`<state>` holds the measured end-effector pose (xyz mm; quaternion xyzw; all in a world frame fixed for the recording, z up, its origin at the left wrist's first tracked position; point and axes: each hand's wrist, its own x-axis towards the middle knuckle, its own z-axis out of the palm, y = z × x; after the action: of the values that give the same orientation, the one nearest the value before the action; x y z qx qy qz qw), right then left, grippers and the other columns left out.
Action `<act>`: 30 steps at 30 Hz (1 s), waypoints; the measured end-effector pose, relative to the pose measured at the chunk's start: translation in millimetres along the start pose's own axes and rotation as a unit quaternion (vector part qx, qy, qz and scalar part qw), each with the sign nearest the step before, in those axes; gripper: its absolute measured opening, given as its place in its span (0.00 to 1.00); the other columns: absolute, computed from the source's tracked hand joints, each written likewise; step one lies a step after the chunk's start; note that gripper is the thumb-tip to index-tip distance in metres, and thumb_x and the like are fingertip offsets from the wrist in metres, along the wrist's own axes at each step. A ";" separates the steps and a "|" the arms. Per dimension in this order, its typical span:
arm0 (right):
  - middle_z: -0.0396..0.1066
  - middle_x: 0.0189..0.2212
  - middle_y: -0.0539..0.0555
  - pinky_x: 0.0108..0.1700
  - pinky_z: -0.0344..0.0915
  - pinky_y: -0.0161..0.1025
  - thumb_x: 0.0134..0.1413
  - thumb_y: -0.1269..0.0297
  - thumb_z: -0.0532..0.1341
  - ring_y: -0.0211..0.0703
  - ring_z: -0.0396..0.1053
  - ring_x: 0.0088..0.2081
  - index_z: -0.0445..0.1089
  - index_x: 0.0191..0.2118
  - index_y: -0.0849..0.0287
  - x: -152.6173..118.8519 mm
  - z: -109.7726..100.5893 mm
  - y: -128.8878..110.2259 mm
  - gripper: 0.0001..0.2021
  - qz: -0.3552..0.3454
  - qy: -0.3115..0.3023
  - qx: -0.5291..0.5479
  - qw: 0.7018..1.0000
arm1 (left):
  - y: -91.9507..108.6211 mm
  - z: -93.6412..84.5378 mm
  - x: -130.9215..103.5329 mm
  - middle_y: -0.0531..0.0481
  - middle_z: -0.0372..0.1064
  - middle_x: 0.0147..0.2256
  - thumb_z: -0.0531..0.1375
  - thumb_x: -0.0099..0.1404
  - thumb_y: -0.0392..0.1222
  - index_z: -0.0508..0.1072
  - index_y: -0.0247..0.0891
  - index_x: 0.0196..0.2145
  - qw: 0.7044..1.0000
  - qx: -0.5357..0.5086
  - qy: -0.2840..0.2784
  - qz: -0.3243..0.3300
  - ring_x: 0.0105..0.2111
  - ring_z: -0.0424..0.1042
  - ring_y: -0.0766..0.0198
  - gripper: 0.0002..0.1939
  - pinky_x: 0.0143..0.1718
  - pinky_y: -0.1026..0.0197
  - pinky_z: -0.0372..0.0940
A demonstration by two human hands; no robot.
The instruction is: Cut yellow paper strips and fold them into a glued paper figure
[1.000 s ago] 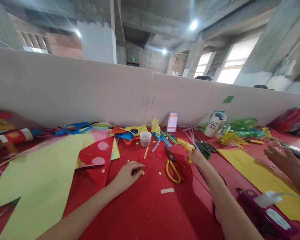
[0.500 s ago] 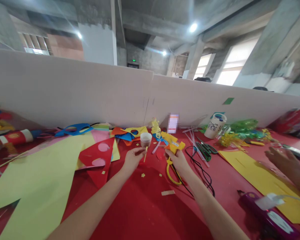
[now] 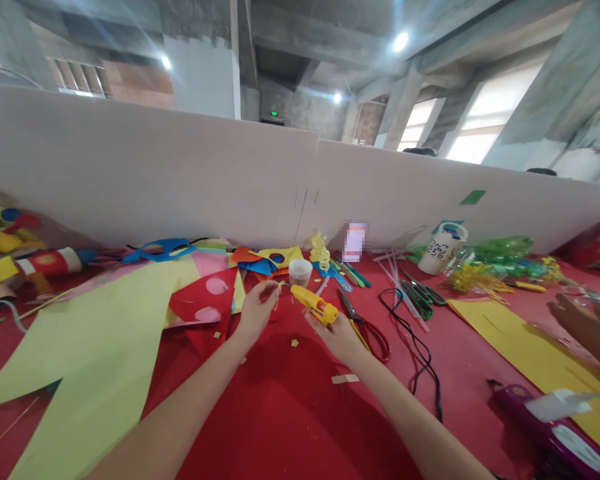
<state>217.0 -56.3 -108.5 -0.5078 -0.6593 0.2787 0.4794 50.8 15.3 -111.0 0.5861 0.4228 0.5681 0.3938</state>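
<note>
My left hand point(image 3: 258, 308) pinches a thin pale yellow strip point(image 3: 279, 297) just in front of a small white cup point(image 3: 300, 270). My right hand point(image 3: 337, 333) is closed around a yellow glue gun point(image 3: 315, 305), whose nozzle points left toward the strip, a small gap away. Scissors with red and yellow handles point(image 3: 373, 335) lie to the right of my right hand. A small yellow paper star point(image 3: 295, 343) rests on the red table point(image 3: 290, 413) below the hands.
Yellow-green paper point(image 3: 95, 333) and a red cutout point(image 3: 200, 300) lie left. At right are a black cord point(image 3: 420, 353), green-handled scissors point(image 3: 420, 298), a marked white cup point(image 3: 437, 252), yellow paper point(image 3: 520, 347), a purple power strip point(image 3: 545, 427) and another person's hand point(image 3: 583, 327).
The glue gun has swung left and levelled, its nozzle now near the strip. The red-and-yellow-handled scissors and several pens show more fully. The camera view has shifted slightly.
</note>
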 end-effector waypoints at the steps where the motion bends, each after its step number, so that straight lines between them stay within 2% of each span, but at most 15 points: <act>1: 0.73 0.32 0.55 0.37 0.67 0.40 0.51 0.56 0.55 0.45 0.71 0.34 0.68 0.35 0.60 -1.0 1.4 -0.9 0.13 -0.004 -0.001 -0.007 1.000 | -0.4 -0.4 -0.1 0.50 0.70 0.29 0.59 0.51 0.45 0.70 0.37 0.29 1.000 0.000 -0.002 0.000 0.32 0.69 0.61 0.10 0.38 0.59 0.63; 9: 0.71 0.34 0.59 0.42 0.65 0.42 0.51 0.55 0.55 0.48 0.69 0.37 0.65 0.37 0.62 -3.7 7.0 -1.7 0.15 -0.022 0.020 -0.049 0.998 | 0.2 0.4 -1.7 0.51 0.68 0.27 0.56 0.54 0.44 0.67 0.37 0.28 1.000 -0.004 -0.023 0.010 0.31 0.69 0.63 0.07 0.35 0.61 0.63; 18: 0.71 0.31 0.56 0.37 0.66 0.40 0.53 0.56 0.54 0.46 0.70 0.33 0.66 0.36 0.60 -4.1 4.1 -5.5 0.12 -0.030 0.028 -0.080 0.996 | 9.6 -0.7 -4.3 0.52 0.67 0.25 0.55 0.56 0.43 0.68 0.38 0.25 0.999 0.011 -0.023 0.032 0.30 0.67 0.64 0.07 0.37 0.62 0.61; 23: 0.72 0.31 0.56 0.37 0.66 0.39 0.52 0.56 0.55 0.45 0.70 0.33 0.66 0.36 0.60 -4.4 4.8 -3.3 0.13 -0.031 0.026 -0.046 0.998 | 2.1 -2.1 -2.6 0.51 0.69 0.28 0.55 0.56 0.44 0.69 0.38 0.28 0.999 0.006 -0.019 0.028 0.33 0.69 0.63 0.08 0.40 0.61 0.62; 30: 0.71 0.29 0.56 0.35 0.66 0.40 0.52 0.56 0.54 0.46 0.70 0.32 0.66 0.33 0.60 -5.8 5.9 -3.9 0.12 -0.035 0.016 -0.056 0.998 | -5.5 -2.7 -3.7 0.49 0.72 0.30 0.60 0.51 0.45 0.71 0.36 0.30 1.000 -0.002 -0.011 0.012 0.33 0.71 0.61 0.10 0.39 0.59 0.64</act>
<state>210.2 -62.3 -109.5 -0.5147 -0.6835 0.2165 0.4702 47.8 13.7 -117.3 0.5964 0.4104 0.5669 0.3931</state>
